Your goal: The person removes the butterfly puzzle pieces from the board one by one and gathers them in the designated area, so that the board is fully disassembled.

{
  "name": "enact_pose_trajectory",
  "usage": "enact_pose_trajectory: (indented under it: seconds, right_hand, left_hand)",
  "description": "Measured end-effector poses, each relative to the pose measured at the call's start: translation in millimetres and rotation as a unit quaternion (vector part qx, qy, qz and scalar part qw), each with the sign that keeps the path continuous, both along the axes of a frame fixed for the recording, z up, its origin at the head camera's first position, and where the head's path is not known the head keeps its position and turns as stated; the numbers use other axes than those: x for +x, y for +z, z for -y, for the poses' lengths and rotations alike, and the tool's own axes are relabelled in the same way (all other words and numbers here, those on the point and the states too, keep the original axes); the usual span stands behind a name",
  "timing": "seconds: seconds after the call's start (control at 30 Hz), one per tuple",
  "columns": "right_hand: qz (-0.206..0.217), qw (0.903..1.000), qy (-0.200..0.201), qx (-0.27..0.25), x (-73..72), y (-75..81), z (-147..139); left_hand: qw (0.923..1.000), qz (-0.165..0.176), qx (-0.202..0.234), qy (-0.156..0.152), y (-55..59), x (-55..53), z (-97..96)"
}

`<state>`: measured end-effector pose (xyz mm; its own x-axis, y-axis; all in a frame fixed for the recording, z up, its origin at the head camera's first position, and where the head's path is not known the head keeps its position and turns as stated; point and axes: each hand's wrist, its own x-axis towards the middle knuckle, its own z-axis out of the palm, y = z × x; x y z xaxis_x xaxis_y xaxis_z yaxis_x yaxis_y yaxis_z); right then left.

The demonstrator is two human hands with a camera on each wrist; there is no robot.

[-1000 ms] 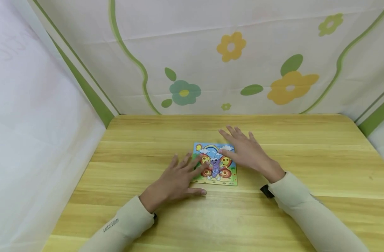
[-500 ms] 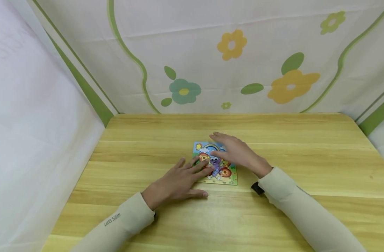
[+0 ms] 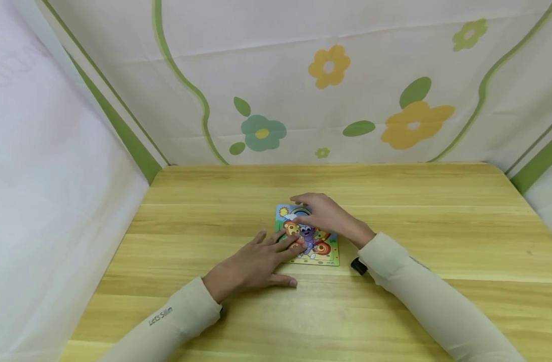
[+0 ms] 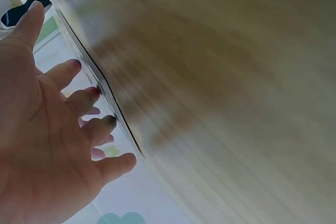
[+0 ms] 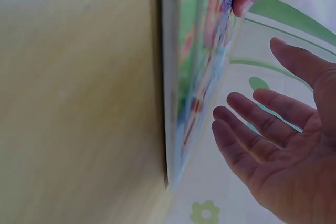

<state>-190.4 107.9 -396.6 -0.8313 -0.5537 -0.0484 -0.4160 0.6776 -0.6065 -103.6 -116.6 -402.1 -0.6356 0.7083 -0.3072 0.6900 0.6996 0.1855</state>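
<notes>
A flat square puzzle board [image 3: 322,248] with a cartoon butterfly, sun and rainbow lies on the table. My left hand [image 3: 257,259] rests its spread fingertips on the board's lower left part, thumb out on the wood side. In the left wrist view the left hand [image 4: 50,129] reaches to the board's thin edge [image 4: 100,74]. Over the upper right corner hovers my right hand [image 3: 327,215], palm down and covering that part. The right wrist view puts the right hand [image 5: 294,140] apart from the board [image 5: 185,66], its fingers loosely bent and holding nothing.
The light wood table [image 3: 416,201] spreads around the board. A white cloth wall [image 3: 276,75] printed with flowers stands along its back edge, and another white cloth [image 3: 54,201] hangs at the left. A dark wrist strap [image 3: 359,266] shows below the right cuff.
My right hand has moved left and slightly lower over the board, with its fingers drawn closer together. The left hand has shifted slightly toward me, fingers still on the board.
</notes>
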Motion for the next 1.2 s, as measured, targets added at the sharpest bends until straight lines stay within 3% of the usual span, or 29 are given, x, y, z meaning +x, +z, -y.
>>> enact_pose_trajectory:
  seconds: [0.3, 1.2]
  right_hand:
    - [0.018, 0.9997, -0.005, 0.014, -7.4, -3.3, 11]
    - [-0.023, 0.9969, 0.013, 0.075, -8.4, -10.0, 24]
  left_hand:
    - [0.9999, 0.01, -0.001, 0.008, 1.2, 1.8, -2.1]
    - [0.9986, 0.041, -0.004, 0.033, 3.9, 6.1, -10.7]
